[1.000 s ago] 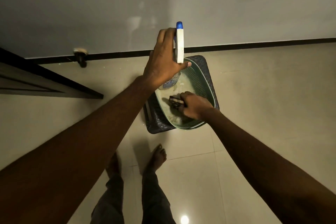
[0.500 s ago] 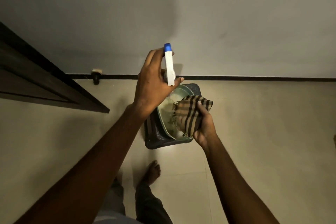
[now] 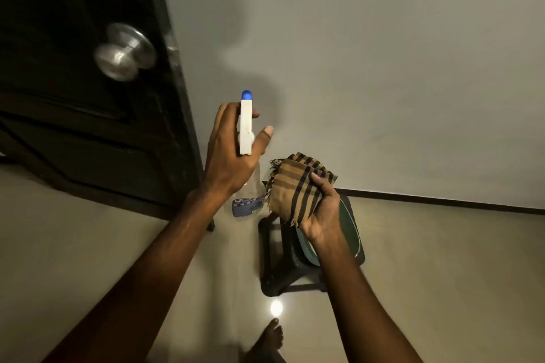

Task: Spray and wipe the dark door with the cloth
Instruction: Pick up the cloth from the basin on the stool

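Head view: left grip (image 3: pixel 233 150) curled around the neck of the spray bottle (image 3: pixel 246 127), thumb out to the right. Bottle has a white trigger head, blue nozzle tip pointing up and away, clear body and blue label hanging below the hand. Right grip (image 3: pixel 323 215) holds the bunched cloth (image 3: pixel 295 186), tan with dark check and a fringed edge, thumb across it. Cloth is just right of the bottle body; contact cannot be told. Dark door (image 3: pixel 73 112) fills the upper left, silver knob (image 3: pixel 124 51) on it; bottle is near its edge, not touching. Below the right grip a dark stool (image 3: pixel 283 268) stands on the floor (image 3: pixel 442 259), carrying a green basin (image 3: pixel 351 227). Bare foot (image 3: pixel 269 339) at bottom.
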